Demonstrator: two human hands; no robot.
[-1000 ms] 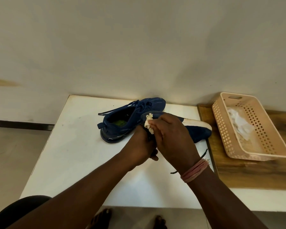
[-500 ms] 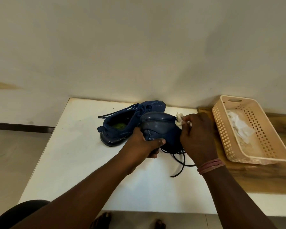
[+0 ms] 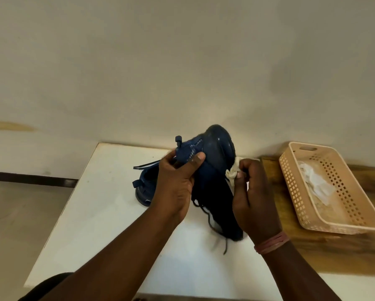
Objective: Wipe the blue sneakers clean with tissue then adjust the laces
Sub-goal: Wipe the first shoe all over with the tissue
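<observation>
**Head view: one sneaker raised for wiping, its pair on the worktop**

Item 1. Held sneaker: dark blue, lifted off the white worktop and stood nearly on end. Its long axis runs from the heel, up and away, down to the toe nearest the viewer; the toe end appears to hang just above the surface. Loose laces trail below it.

Item 2. Left hand: fingers and thumb curled around the heel collar, carrying the sneaker.

Item 3. Right hand: pinches a crumpled tissue between thumb and fingers and presses it on the sneaker's right flank, directly beside the hand. This is the nearer hand for any stroke along that side.

Item 4. Second sneaker: lies on the worktop behind and left of the left hand, partly hidden by it, its lace stretched out leftwards.

Item 5. Perforated beige basket: on the wooden surface to the right, apart from the right hand, holding white tissue.

Judgement: wiping is in hand, and lace adjustment is not yet begun. A stroke would likely run down the long axis towards the toe. Open worktop lies in front and to the left; the wall stands close behind the heel, and the basket limits room to the right.
</observation>
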